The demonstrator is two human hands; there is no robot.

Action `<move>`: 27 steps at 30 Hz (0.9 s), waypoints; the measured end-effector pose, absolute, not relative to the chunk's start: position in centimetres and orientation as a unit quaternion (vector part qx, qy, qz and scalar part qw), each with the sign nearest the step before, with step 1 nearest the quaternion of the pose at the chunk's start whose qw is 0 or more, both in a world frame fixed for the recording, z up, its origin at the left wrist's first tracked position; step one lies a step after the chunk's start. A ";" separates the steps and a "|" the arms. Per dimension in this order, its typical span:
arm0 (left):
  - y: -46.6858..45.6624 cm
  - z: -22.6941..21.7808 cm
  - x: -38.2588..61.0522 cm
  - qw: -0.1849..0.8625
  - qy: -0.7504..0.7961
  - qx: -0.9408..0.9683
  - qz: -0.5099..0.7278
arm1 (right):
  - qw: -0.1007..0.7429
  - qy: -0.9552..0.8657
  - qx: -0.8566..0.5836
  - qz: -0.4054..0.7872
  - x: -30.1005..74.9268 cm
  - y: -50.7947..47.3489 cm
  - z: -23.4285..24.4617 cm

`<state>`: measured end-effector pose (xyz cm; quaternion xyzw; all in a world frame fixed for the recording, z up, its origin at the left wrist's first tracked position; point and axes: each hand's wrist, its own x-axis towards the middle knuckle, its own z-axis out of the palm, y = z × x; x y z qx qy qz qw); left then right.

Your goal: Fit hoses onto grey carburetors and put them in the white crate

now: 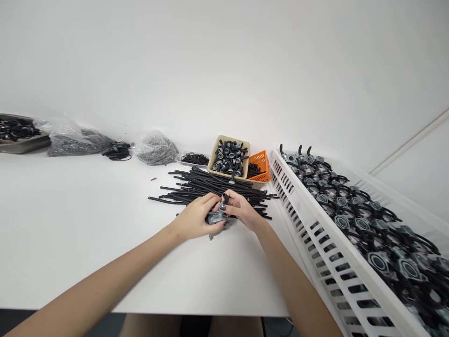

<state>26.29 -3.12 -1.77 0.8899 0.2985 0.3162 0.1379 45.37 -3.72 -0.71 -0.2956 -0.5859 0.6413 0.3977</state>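
My left hand [200, 214] is wrapped round a grey metal carburetor [214, 218] just above the white table. Its thumb lies along the near side of the metal body. My right hand [240, 210] closes from the other side, pinching a short black rubber piece [225, 199] at the top of the carburetor. Whether that piece is fixed on the metal cannot be made out, as the fingers cover the joint. Just beyond both hands lies a loose pile of black rubber hoses [196, 182].
A beige basket [209, 167] of black-and-metal fittings stands behind the hoses, beside an orange basket [268, 167]. Along the right runs a long white crate [315, 224] filled with hosed carburetors. Plastic bags [156, 147] of small parts and a tray [30, 145] line the wall.
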 end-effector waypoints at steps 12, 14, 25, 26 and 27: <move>-3.1 -1.7 26.3 0.142 0.300 0.889 0.314 | 0.400 -0.581 -0.299 0.643 45.3 -3.8 -0.6; -3.2 -1.7 26.3 0.145 0.300 0.888 0.316 | 0.398 -0.582 -0.300 0.643 45.3 -3.7 -0.6; -3.1 -1.8 26.3 0.145 0.304 0.890 0.306 | 0.397 -0.584 -0.303 0.640 45.3 -3.7 -0.6; -3.1 -1.8 26.3 0.146 0.304 0.891 0.304 | 0.397 -0.584 -0.301 0.641 45.3 -3.7 -0.6; -3.1 -1.7 26.3 0.148 0.305 0.891 0.302 | 0.398 -0.584 -0.300 0.641 45.3 -3.7 -0.6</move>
